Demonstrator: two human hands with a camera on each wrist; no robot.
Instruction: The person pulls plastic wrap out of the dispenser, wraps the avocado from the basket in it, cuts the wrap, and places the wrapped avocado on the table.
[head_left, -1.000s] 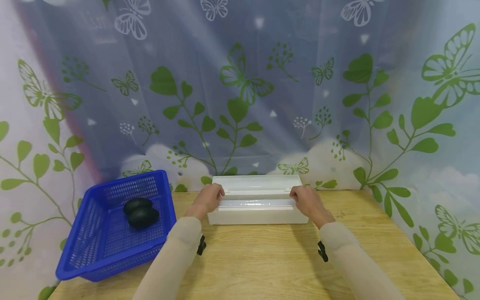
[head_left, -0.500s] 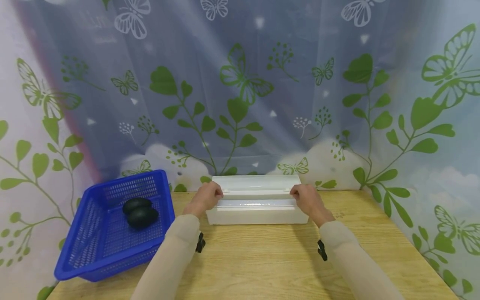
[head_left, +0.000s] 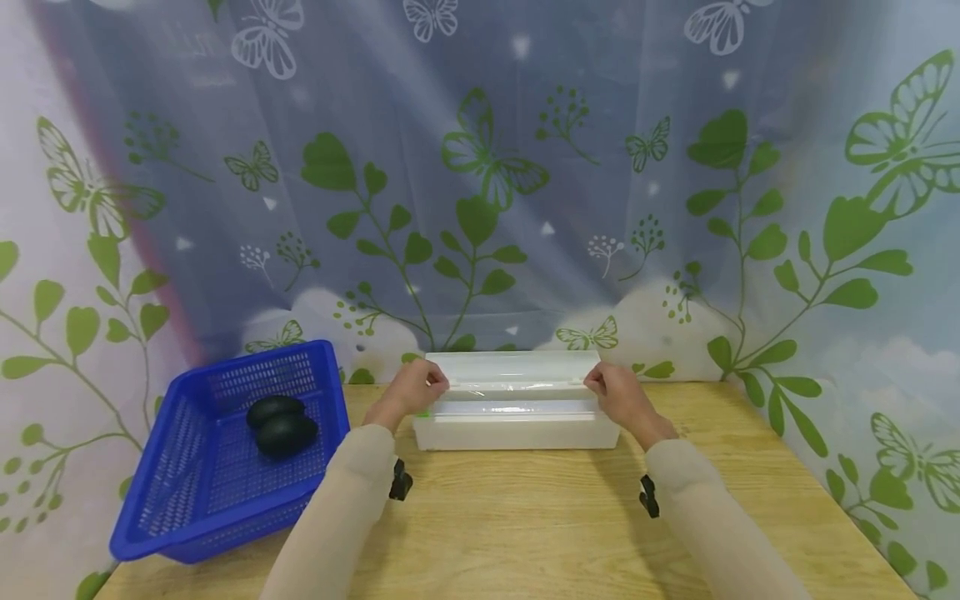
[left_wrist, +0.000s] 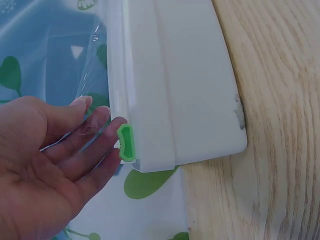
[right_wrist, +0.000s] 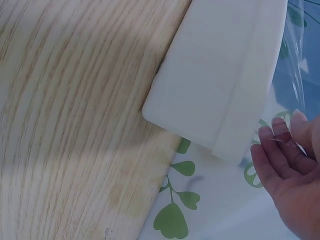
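A white cling film dispenser box (head_left: 517, 434) lies lengthwise at the back of the table, its lid (head_left: 517, 363) raised. Clear cling film (head_left: 525, 387) stretches above it between both hands. My left hand (head_left: 412, 389) pinches one corner of the film between thumb and forefinger; in the left wrist view the film (left_wrist: 94, 50) runs up from the fingertips beside the box. A green slider (left_wrist: 126, 143) sits at the box's end, near the other fingers. My right hand (head_left: 618, 392) pinches the opposite corner, where wrinkled film (right_wrist: 295, 65) shows in the right wrist view.
A blue plastic basket (head_left: 202, 533) stands on the left of the wooden table (head_left: 510, 525), beside the left forearm. Two dark oval fruits or vegetables (head_left: 285, 435) lie in it. A patterned curtain (head_left: 495, 275) hangs directly behind the box.
Both hands have risen slightly with the film, whose wrinkled edge now shows across the lid. The green slider has come into view below the left hand. The basket stays put.
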